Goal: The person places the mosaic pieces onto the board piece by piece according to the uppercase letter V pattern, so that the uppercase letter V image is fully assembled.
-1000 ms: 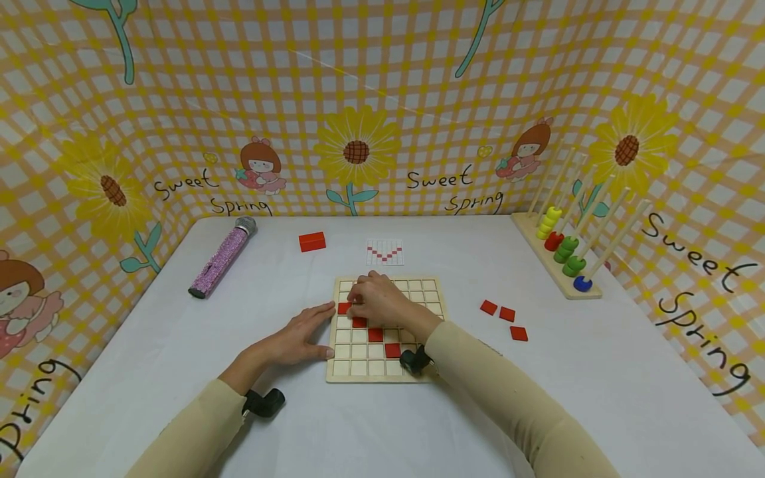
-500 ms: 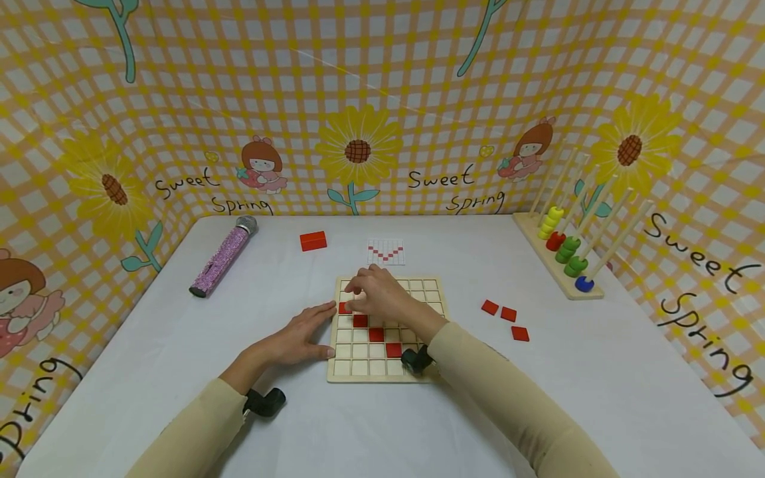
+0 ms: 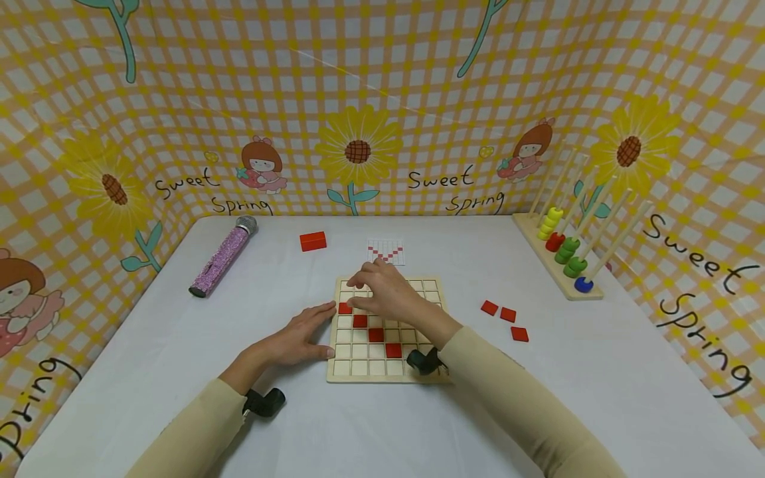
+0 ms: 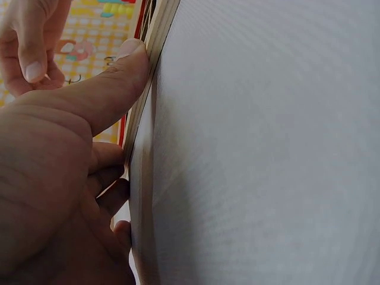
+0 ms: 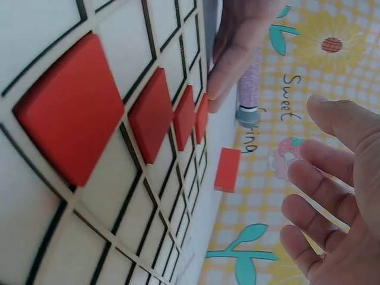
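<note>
A wooden grid board (image 3: 352, 368) lies on the white table, with several red square tiles (image 3: 376, 335) set in a diagonal from its left side toward the front. My left hand (image 3: 295, 337) rests at the board's left edge; in the left wrist view its thumb (image 4: 127, 71) touches the edge. Above the upper part of the board hovers my right hand (image 3: 385, 292), fingers relaxed and apart, holding nothing. The right wrist view shows that hand (image 5: 338, 196) raised clear of the tiles (image 5: 77, 110).
Three loose red tiles (image 3: 508, 315) lie right of the board. Behind it are a pattern card (image 3: 391, 251) and a red block (image 3: 313, 241). A glittery pink microphone (image 3: 222, 260) lies at the left. A bead-and-peg stand (image 3: 558, 255) stands at the back right.
My right hand has let go of the red tile in the leftmost column, opened its fingers and drawn slightly up and right. The left hand stays put.
</note>
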{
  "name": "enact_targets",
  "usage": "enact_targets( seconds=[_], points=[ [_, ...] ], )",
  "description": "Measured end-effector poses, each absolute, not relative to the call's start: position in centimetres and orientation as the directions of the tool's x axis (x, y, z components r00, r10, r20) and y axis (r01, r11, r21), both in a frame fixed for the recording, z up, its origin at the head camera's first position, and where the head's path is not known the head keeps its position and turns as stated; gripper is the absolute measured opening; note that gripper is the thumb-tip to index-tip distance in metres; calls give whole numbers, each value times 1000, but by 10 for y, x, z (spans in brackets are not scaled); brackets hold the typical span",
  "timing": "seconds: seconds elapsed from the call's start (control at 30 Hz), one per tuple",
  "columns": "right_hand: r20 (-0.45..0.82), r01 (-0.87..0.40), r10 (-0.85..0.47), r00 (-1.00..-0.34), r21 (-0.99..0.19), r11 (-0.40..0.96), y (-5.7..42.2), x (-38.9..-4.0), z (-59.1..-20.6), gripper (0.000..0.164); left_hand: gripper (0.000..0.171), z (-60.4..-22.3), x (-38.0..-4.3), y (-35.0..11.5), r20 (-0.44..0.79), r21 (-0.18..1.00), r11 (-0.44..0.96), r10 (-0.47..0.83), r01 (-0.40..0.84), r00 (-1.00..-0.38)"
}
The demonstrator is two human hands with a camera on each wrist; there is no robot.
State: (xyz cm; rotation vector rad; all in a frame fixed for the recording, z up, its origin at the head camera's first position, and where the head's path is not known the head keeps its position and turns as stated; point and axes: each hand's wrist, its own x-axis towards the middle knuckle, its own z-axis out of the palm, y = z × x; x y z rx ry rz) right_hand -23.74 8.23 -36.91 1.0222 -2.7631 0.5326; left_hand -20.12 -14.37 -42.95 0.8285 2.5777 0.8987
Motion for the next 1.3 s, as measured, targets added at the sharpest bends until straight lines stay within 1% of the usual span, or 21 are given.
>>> enact_targets(
  seconds=[0.23, 0.4, 0.63, 0.8, 1.0, 1.3],
  points=[
    [307, -666, -593, -745, -280, 691, 91, -230, -363, 34, 82, -428, -200, -143, -80, 646, 640, 600, 417, -796],
    [352, -674, -581, -733, -261, 692, 97, -223, -362, 32, 82, -428, -199, -144, -87, 647, 644, 594, 408, -800],
    [474, -709, -564, -676, -211, 673, 107, -215, -364, 30, 83, -430, -201, -144, -86, 645, 647, 591, 408, -802],
    [522, -729, -553, -649, -222, 647, 115, -208, -367, 28, 84, -431, -201, -144, -85, 640, 650, 590, 410, -803],
    [519, -709, -533, -668, -228, 667, 125, -199, -368, 30, 83, -431, -201, -143, -82, 635, 652, 591, 415, -802],
    [497, -687, -514, -699, -268, 676, 144, -189, -368, 35, 83, -429, -200, -143, -87, 637, 654, 587, 408, -805]
  ],
)
